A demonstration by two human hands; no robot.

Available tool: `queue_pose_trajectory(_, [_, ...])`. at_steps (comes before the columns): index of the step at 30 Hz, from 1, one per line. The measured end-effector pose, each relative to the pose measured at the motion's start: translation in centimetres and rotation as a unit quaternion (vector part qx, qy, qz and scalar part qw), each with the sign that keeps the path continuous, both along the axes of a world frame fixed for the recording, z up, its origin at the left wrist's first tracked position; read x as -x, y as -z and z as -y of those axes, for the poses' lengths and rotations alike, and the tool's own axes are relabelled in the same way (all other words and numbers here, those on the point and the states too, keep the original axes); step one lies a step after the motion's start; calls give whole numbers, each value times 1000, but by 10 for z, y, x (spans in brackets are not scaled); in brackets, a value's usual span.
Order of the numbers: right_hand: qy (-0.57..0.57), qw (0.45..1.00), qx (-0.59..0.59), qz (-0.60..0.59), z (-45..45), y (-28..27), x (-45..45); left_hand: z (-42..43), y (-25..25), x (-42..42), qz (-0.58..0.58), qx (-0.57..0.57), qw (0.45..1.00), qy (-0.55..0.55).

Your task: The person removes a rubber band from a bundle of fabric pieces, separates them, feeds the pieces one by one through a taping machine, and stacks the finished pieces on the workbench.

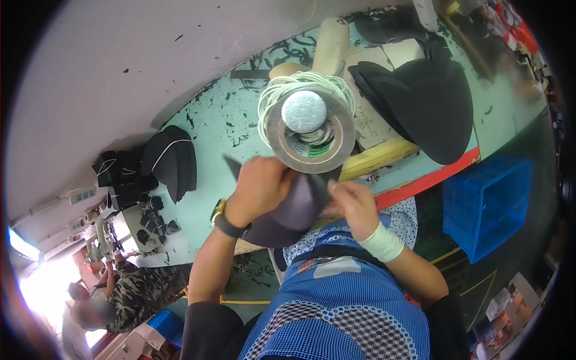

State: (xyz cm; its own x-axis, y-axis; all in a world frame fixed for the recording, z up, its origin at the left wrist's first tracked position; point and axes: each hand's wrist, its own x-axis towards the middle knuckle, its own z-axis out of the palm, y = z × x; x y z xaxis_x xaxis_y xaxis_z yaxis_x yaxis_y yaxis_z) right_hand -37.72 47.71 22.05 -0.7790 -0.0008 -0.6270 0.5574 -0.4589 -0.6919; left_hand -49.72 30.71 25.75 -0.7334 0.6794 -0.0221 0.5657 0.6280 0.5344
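Observation:
A curved dark grey foam-like piece [288, 213] hangs between my hands at the table's near edge. My left hand [261, 185], with a watch and a dark band on its wrist, is closed on the upper left part of the piece; the fingertips are hidden behind the hand. My right hand [354, 207], its wrist wrapped in white, pinches the right edge of the piece, slightly blurred. Just beyond the hands stands a grey ring [277, 135] with a round silver disc [304, 111] over it. Coiled pale cord [270, 99] lies around the ring's far side.
A stack of black cut pieces [429, 105] lies at the right of the green table [222, 117]; more dark pieces [174, 159] lie left. A yellow bar [378, 161] runs beside a red edge. A blue crate [489, 207] stands right. Another person [141, 291] is at lower left.

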Motion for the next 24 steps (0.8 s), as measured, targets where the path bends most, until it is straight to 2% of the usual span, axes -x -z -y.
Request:
queue_pose_trajectory(2, [7, 1000, 9, -10, 1, -4, -10, -21, 3, -12, -5, 31, 999, -11])
queue_pose_trajectory(3, [-32, 994, -92, -43, -6, -9, -15, -32, 3, -19, -11, 65, 998, -18])
queue_pose_trajectory(5, [-101, 947, -287, -104, -27, -21, -21, -37, -3, -23, -17, 99, 995, -16])
queue_pose_trajectory(7, [-44, 933, -345, -97, -60, -45, -26, -27, -17, -23, 228, 38, 972, -34])
queue_pose_trajectory(8, [-22, 922, -375, -98, -74, -60, -26, -22, -21, -25, 350, 8, 936, -45])
queue_pose_trajectory(9, [-2, 909, -404, -101, -83, -72, -23, -17, -23, -24, 355, 9, 934, -45])
queue_pose_trajectory(12, [-6, 877, -457, -147, -90, -85, -6, -10, -28, -9, 583, -62, 799, -132])
queue_pose_trajectory(14, [-7, 859, -482, -172, -88, -83, 2, -15, -17, -1, 583, -46, 799, -140])
queue_pose_trajectory(17, [-70, 832, -510, -209, -83, -65, 13, -21, -4, 5, 586, -10, 796, -153])
queue_pose_trajectory(21, [-116, 823, -525, -184, -85, -59, 25, -19, -1, 0, 573, -33, 791, -212])
queue_pose_trajectory(24, [-76, 832, -518, -184, -92, -69, 25, -29, 3, -11, 552, -104, 788, -253])
